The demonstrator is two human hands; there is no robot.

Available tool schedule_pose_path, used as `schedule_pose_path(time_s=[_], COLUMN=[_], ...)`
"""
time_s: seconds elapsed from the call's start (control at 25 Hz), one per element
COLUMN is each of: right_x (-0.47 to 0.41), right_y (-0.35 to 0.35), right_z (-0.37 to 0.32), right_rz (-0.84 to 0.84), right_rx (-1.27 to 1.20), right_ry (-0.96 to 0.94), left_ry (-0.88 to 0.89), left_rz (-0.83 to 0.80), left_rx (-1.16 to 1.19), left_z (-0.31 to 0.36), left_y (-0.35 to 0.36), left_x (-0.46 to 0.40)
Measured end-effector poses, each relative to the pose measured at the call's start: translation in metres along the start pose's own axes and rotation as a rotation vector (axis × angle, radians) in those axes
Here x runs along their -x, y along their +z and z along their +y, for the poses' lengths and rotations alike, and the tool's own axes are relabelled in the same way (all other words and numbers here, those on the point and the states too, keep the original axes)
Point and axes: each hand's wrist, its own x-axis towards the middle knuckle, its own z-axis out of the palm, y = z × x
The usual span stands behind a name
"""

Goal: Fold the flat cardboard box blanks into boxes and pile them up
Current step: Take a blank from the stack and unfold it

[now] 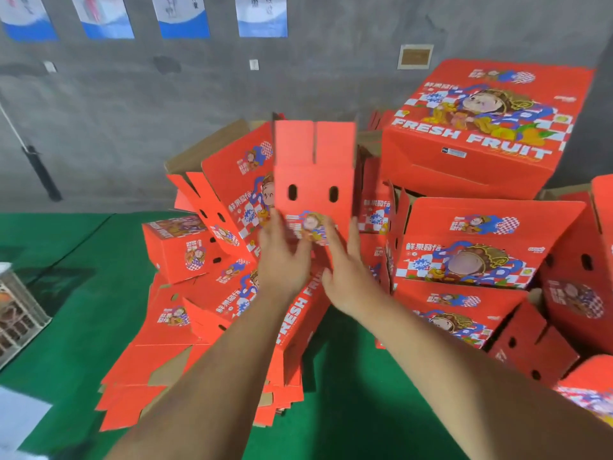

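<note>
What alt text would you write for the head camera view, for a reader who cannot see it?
Two bare hands, left hand and right hand, reach with straight fingers to an upright red printed cardboard box before a heap of folded red boxes; flat red cardboard blanks lie on green flooring.

**Readable lettering: "FRESH FRUIT" on the red cartons**

The topmost folded box (pixel 481 127), at the upper right of the heap, carries "FRESH FRUIT" in large white capitals along the lower edge of its printed face. Above that wording run Chinese characters, too soft to read with certainty, and a small white label under the lettering is illegible.

Below and left of that box, a flat blank (pixel 295 313) lying under the person's forearms shows "FRESH FRU" running up its long side panel; a hand hides the rest.

Left of the topmost box, high on the wall, four posters (pixel 179 14) bear characters that are too blurred to read.
</note>
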Motion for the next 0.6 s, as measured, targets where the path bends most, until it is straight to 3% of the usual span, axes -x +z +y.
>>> schedule_pose_path(time_s=[0.08,0.12,0.16,0.28,0.4,0.48,0.52,0.56,0.6], right_x=[-0.029,-0.040,-0.047,-0.036,-0.008,0.012,0.025,0.039,0.052], right_y=[-0.013,-0.019,-0.021,-0.003,0.026,0.049,0.060,0.073,0.086], right_z=[0.009,0.011,0.011,0.008,0.010,0.013,0.014,0.013,0.013], right_rz=[-0.107,-0.165,-0.205,-0.155,-0.219,-0.290,-0.364,-0.459,-0.548], right_rx=[0.083,-0.009,-0.153,-0.371,-0.521,-0.560,-0.555,-0.567,-0.599], right_ry=[0.328,0.429,0.448,0.355,0.358,0.512,0.606,0.689,0.744], left_ry=[-0.124,-0.158,-0.147,-0.036,-0.034,-0.317,-0.580,-0.823,-0.958], left_rz=[-0.552,-0.661,-0.635,-0.330,-0.094,0.312,0.473,0.545,0.519], left_rx=[-0.276,-0.310,-0.238,-0.001,-0.139,-0.212,-0.152,-0.018,0.158], left_z=[0.016,0.023,0.025,0.008,-0.043,-0.086,-0.104,-0.119,-0.130], left_y=[-0.004,-0.005,-0.003,0.004,0.007,-0.001,-0.004,-0.004,0.000], left_x=[-0.023,-0.032,-0.036,-0.024,0.025,0.058,0.075,0.091,0.104])
